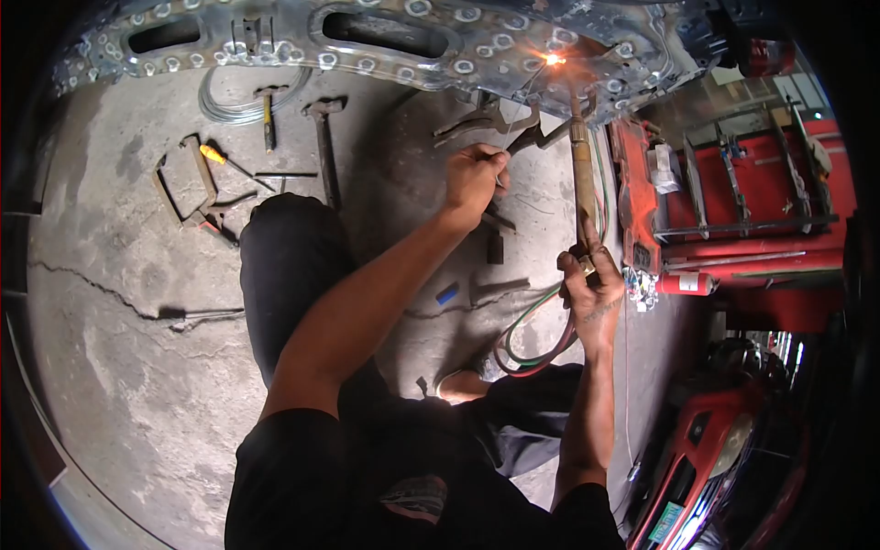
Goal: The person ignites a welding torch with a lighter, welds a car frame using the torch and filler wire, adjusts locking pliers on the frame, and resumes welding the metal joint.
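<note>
My left hand (475, 183) is closed in a pinch on a thin welding rod (511, 133), which runs up toward the metal panel. In my right hand (594, 289) is a gas welding torch (582, 165), with the fingers around its lower end near the valve knob. The torch tip points up at the car body panel (293, 53). A bright orange glow (553, 60) burns on that panel, hiding the exact contact between rod, tip and metal. Round weld marks dot the panel. Red and green hoses (541, 357) loop below the torch.
Two hammers (325, 151) (268, 119), a yellow-handled screwdriver (220, 158) and a wire coil (225, 112) lie on the cracked concrete floor at left. Locking clamps (490, 119) are under the panel. A red tool rack (761, 183) and a red car front (706, 449) stand at right.
</note>
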Motion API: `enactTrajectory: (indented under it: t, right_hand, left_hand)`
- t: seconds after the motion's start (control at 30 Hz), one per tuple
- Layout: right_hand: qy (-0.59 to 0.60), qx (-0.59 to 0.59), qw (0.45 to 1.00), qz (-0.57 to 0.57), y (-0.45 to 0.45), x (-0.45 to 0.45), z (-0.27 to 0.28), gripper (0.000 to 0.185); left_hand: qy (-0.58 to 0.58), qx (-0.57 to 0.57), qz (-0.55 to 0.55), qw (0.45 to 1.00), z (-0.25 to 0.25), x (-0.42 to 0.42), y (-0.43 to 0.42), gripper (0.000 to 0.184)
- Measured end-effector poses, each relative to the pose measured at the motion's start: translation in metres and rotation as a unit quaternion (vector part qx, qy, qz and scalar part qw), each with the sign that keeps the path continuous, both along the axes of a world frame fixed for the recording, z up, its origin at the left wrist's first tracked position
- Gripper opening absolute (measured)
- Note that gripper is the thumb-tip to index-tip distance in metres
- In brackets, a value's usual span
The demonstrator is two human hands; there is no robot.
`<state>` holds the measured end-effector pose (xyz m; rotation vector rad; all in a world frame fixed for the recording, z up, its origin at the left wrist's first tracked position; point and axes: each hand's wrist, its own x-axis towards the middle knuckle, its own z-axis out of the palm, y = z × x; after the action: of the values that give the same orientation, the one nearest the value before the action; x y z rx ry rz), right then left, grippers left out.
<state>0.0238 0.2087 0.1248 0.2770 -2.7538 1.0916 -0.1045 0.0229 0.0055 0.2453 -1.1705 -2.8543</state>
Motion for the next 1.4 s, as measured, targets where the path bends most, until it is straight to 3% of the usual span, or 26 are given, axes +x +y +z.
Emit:
enactTrajectory:
  t: [0.83,0.93,1.4]
  right_hand:
    - [0.000,0.002,1.000,-0.001,-0.005,0.002,0.001,0.061]
    - [-0.023,-0.004,1.000,-0.014,-0.006,0.003,0.004,0.073]
    - [-0.007,0.007,1.000,-0.013,-0.006,0.003,0.004,0.069]
  left_hand:
    - [-0.008,-0.006,-0.015,1.000,0.004,0.001,-0.003,0.011]
    - [-0.005,-0.004,-0.014,1.000,0.004,0.001,-0.002,0.011]
    - [0.002,0.004,-0.014,1.000,0.003,0.002,-0.001,0.012]
